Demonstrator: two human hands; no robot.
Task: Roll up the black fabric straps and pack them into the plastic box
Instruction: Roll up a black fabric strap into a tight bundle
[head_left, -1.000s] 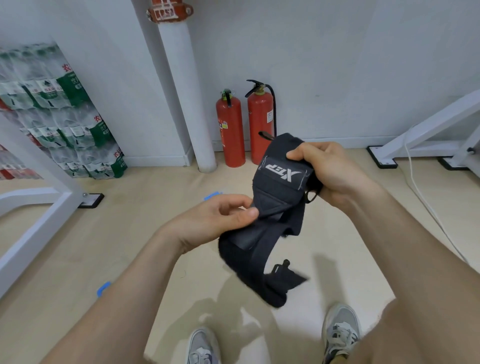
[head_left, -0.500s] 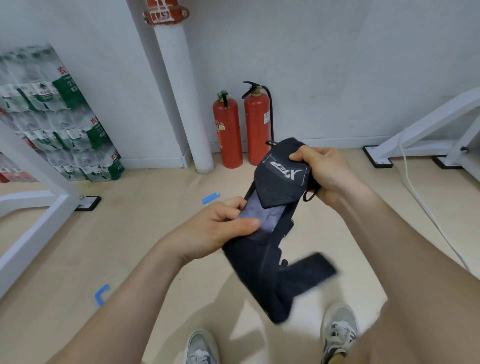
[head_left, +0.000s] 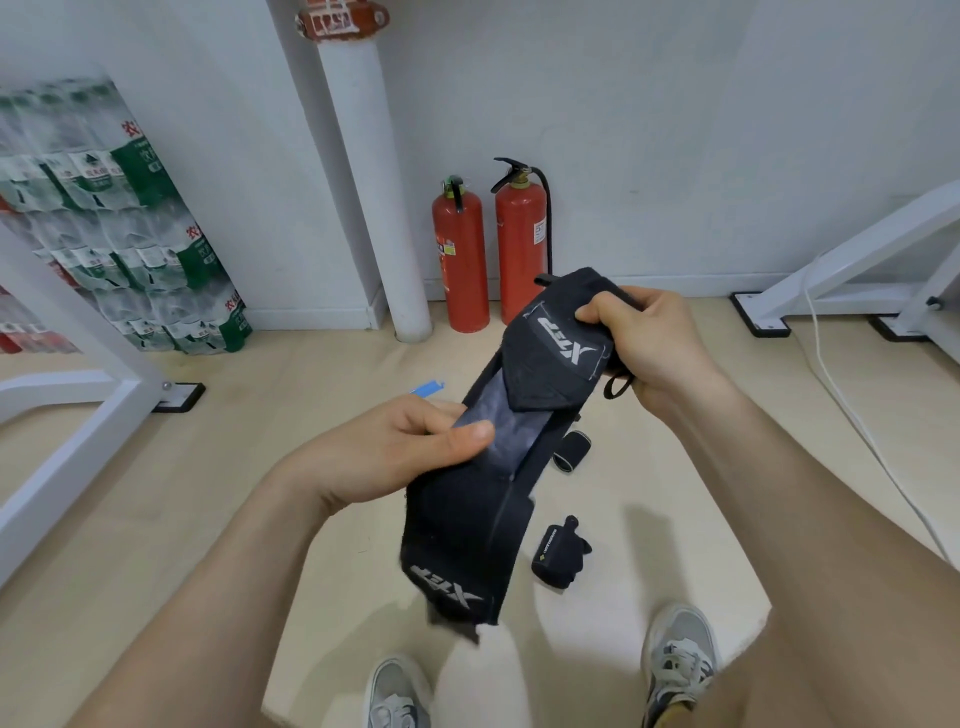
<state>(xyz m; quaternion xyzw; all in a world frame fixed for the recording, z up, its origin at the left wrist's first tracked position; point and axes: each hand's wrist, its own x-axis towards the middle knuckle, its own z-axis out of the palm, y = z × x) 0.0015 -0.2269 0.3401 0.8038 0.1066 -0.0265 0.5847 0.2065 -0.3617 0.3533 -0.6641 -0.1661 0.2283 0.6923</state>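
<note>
At the bottom edge of the frame are my two grey shoes, the left shoe (head_left: 395, 696) and the right shoe (head_left: 678, 660), on the pale floor (head_left: 156, 519). Above them hangs the black strap (head_left: 467, 525), running from the lower centre up toward the right of centre, with a white XTEP logo at each end. My left hand (head_left: 400, 447) pinches it at the middle, thumb on top and the other fingers (head_left: 415, 418) curled underneath. My right hand (head_left: 639, 343) holds the upper end, its fingers (head_left: 597, 312) clamped round the folded tip, and a thin black loop sticks out below the palm.

On the floor just right of the hanging strap lies a rolled strap (head_left: 558, 553), and a little farther up a second roll (head_left: 571, 451), partly hidden behind the strap I hold. A bit of blue tape (head_left: 427, 387) lies on the floor past my left hand. At the wall stand two red fire extinguishers (head_left: 461, 260) beside a white pipe (head_left: 371, 182). Stacked packs of bottled water (head_left: 104, 218) fill the upper left, and a white cable (head_left: 852, 415) trails down the right.
</note>
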